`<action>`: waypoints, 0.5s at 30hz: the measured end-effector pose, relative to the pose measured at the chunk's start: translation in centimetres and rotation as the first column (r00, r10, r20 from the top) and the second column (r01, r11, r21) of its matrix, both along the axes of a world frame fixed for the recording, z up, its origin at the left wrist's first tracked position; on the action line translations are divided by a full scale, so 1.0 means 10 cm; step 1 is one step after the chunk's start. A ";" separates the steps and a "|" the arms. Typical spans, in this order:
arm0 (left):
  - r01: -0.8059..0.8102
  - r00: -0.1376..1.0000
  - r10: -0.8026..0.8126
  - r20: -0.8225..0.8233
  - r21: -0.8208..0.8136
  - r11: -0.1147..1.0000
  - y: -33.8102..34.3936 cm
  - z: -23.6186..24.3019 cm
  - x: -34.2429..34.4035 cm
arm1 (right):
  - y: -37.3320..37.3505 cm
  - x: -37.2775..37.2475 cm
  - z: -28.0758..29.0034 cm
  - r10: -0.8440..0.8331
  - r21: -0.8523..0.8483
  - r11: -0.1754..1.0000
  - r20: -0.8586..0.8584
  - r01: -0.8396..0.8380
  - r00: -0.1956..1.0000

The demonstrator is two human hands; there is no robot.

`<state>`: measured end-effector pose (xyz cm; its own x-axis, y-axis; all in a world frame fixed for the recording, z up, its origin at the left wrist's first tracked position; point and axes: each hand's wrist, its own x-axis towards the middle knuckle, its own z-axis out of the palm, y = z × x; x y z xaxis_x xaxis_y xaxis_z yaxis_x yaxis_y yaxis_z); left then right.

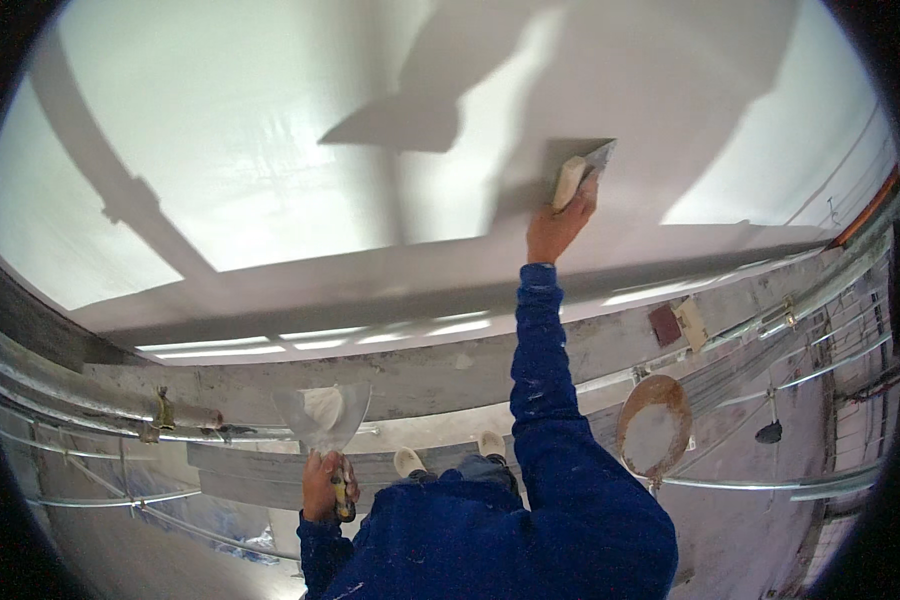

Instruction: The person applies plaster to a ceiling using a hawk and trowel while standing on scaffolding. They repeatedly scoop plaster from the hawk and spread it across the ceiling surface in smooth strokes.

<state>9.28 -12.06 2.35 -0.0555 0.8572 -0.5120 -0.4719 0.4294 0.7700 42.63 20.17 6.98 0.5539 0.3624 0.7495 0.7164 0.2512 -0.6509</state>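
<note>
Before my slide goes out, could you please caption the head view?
Right hand holds a trowel at a pale wall; left hand holds a scraper carrying white paste.

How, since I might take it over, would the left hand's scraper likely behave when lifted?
The scraper may feel top-heavy: its broad blade, carrying a white lump, extends beyond the handle in the left hand. The blade looks thin, so it might flex. The lump, probably soft, could slide off if tilted; no raised rim shows.

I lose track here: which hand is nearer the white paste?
Left. The left hand grips the scraper that carries the white paste; the right hand is farther off, holding a trowel at the pale wall.
</note>
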 end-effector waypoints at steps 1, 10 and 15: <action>-0.001 1.000 0.001 -0.007 0.003 1.000 -0.04 -0.01 -0.10 | -0.01 -0.23 0.02 0.009 -0.024 1.000 -0.045 -0.010 0.999; -0.038 0.999 0.042 -0.025 0.134 0.990 -0.16 -0.03 -0.60 | -0.12 -1.72 0.07 -0.065 -0.113 0.992 -0.053 0.059 0.996; 0.011 1.000 -0.013 0.005 0.179 0.984 -0.19 -0.08 -0.67 | -0.76 -1.94 -0.01 0.532 -0.050 0.839 -0.132 -0.542 0.836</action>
